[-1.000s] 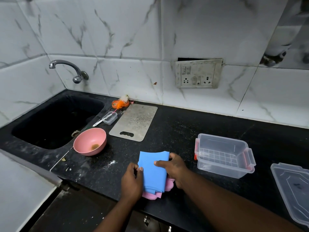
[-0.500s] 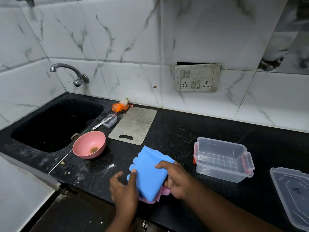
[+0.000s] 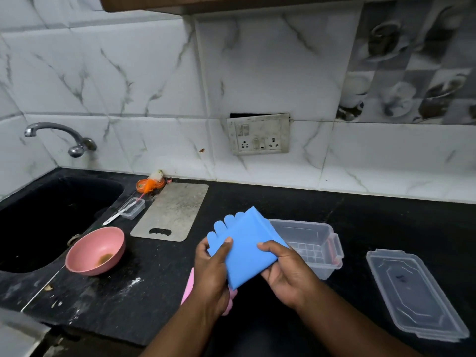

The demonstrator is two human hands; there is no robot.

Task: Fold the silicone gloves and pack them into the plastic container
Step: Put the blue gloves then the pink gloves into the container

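**Blue glove held folded above the tabletop**

Folded blue glove (image 3: 244, 248) lifted clear of the black tabletop (image 3: 283, 204), gripped from both sides. Left hand (image 3: 211, 274) clamped on the glove's left edge, thumb pressed flat on top just below the scalloped fingertips of the glove, fingers hidden beneath. Right hand (image 3: 286, 276) pinching the right edge, thumb on top, fingers (image 3: 270, 275) curled under the fold. Glove tilted, its finger ends pointing up and left, its lower corner hanging down between the two wrists.

Pink glove (image 3: 189, 287) lying on the tabletop under the left wrist, mostly hidden, only a strip at the left and a bit below the hand showing.

Clear container (image 3: 322, 243) standing open on the tabletop just behind and right of the right hand, partly covered by the blue glove's corner; grid pattern visible on its floor, red latches at the sides. Lid (image 3: 412, 292) lying flat farther right, apart from the container.

Left of the hands: pink bowl (image 3: 95, 251) with brown residue inside, beside the black sink (image 3: 51, 217); grey cutting board (image 3: 172, 212) behind it; small clear box (image 3: 132, 208) at the sink's edge. Tap (image 3: 61, 137) and socket plate (image 3: 258, 134) on the marble-tiled wall.
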